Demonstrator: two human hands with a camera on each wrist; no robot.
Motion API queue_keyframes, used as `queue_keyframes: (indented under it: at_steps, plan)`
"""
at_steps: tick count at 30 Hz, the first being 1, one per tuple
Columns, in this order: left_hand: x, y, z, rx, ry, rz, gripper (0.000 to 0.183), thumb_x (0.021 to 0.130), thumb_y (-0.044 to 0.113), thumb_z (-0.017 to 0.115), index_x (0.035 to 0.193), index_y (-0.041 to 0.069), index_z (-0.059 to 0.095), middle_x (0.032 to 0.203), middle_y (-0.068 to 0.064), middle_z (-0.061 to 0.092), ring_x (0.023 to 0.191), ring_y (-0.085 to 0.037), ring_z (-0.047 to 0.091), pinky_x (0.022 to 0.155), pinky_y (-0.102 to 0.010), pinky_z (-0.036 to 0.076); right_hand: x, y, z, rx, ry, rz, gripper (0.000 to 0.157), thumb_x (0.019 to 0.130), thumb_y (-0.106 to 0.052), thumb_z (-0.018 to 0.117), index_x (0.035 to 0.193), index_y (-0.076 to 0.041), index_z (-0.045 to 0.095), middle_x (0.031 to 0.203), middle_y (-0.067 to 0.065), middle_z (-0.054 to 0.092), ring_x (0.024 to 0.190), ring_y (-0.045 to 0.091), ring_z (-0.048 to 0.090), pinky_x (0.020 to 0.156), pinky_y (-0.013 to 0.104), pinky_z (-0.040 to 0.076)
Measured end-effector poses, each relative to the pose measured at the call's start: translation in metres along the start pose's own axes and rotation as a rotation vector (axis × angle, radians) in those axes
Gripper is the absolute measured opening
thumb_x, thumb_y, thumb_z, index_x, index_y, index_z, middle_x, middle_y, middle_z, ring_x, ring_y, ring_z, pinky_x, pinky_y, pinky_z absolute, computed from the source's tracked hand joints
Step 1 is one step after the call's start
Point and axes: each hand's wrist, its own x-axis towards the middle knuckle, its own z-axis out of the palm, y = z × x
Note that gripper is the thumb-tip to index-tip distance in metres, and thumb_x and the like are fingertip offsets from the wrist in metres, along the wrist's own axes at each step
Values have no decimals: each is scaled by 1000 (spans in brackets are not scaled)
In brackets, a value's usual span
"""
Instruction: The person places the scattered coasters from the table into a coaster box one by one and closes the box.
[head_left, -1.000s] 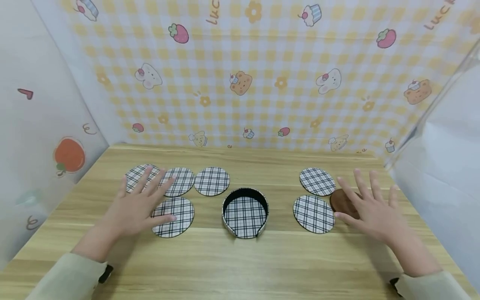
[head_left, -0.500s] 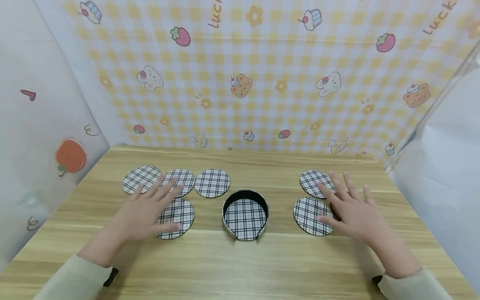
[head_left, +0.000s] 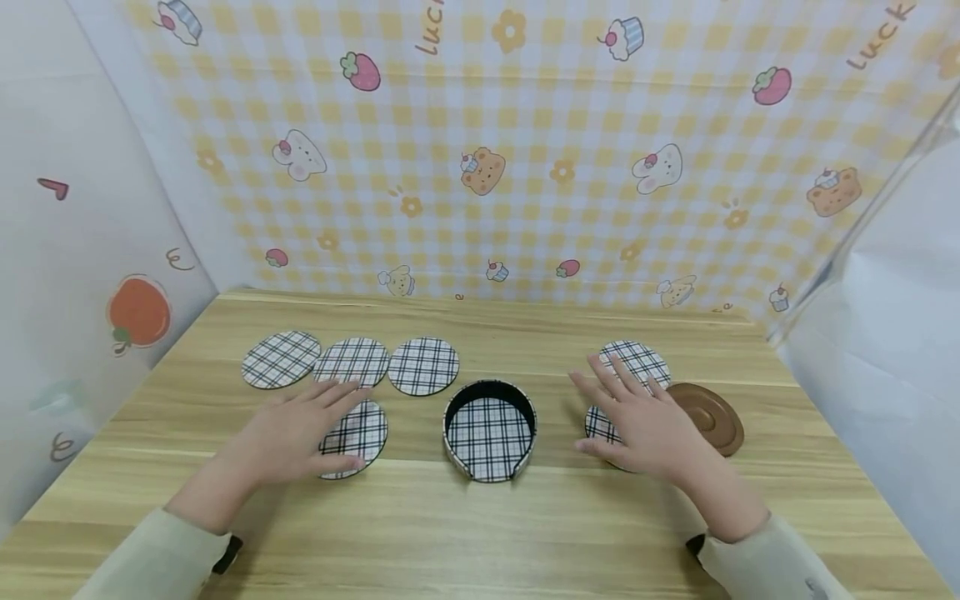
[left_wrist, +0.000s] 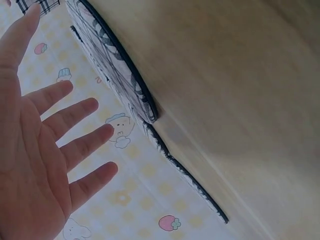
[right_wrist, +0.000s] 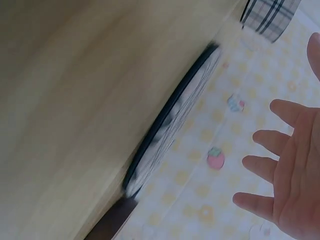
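Note:
My left hand (head_left: 288,437) hovers with spread fingers over a round plaid coaster (head_left: 367,433) on the left, holding nothing; its bare palm shows in the left wrist view. Beyond it lie more plaid coasters: one far left (head_left: 281,360), one in the middle (head_left: 352,358) and one to the right (head_left: 423,365). My right hand (head_left: 648,429), fingers apart and holding nothing, is above two plaid coasters, a back one (head_left: 641,360) and a front one (head_left: 600,425) that it partly covers. Between the hands stands a round plaid coaster holder (head_left: 490,475) with a gap at its front.
A brown round disc (head_left: 705,417) with a raised centre lies right of the right-hand coasters. The wooden table (head_left: 480,542) ends at a yellow checked cloth (head_left: 525,208) behind. White sheets (head_left: 82,233) hang at both sides.
My right hand has moved left, off the brown disc and over the plaid coasters. My left hand has drifted slightly right, uncovering the far-left coaster. The coasters and holder stay put.

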Motion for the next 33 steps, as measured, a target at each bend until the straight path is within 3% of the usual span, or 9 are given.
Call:
queue_keyframes:
  at_steps: [6, 12, 19, 24, 33]
  plan:
    - [0, -1, 4, -29, -13, 3, 93, 81, 78, 56, 148, 15, 47, 146, -13, 54, 132, -41, 52, 86, -64, 53, 12, -18, 2, 11, 23, -73, 90, 86, -67, 59, 159, -25, 26, 167, 8, 17, 153, 37, 17, 110, 70, 32]
    - [-2, -1, 5, -53, -29, -15, 96, 78, 80, 57, 150, 18, 45, 147, -13, 53, 131, -44, 52, 78, -62, 54, 21, -33, 4, 11, 3, -136, 94, 88, -70, 54, 159, -17, 25, 167, 8, 17, 152, 38, 20, 111, 68, 33]
    - [0, -1, 5, -65, -67, -37, 98, 77, 78, 60, 152, 18, 41, 148, -14, 52, 132, -46, 49, 86, -72, 48, 28, -47, 2, 61, -48, -171, 100, 87, -73, 51, 160, -12, 20, 166, 9, 21, 151, 40, 22, 112, 65, 34]
    - [0, -1, 5, -65, -71, -42, 99, 75, 75, 66, 152, 18, 42, 148, -14, 52, 132, -45, 49, 88, -73, 46, 32, -53, 3, 116, -101, -186, 103, 87, -72, 53, 159, -7, 17, 165, 14, 22, 150, 40, 25, 114, 63, 33]
    - [1, -1, 6, -64, -92, -30, 93, 74, 69, 71, 147, 15, 49, 148, -16, 51, 131, -46, 49, 91, -73, 45, 35, -51, 9, 125, -119, -205, 106, 87, -73, 52, 158, -2, 18, 161, 17, 29, 146, 41, 33, 115, 57, 36]
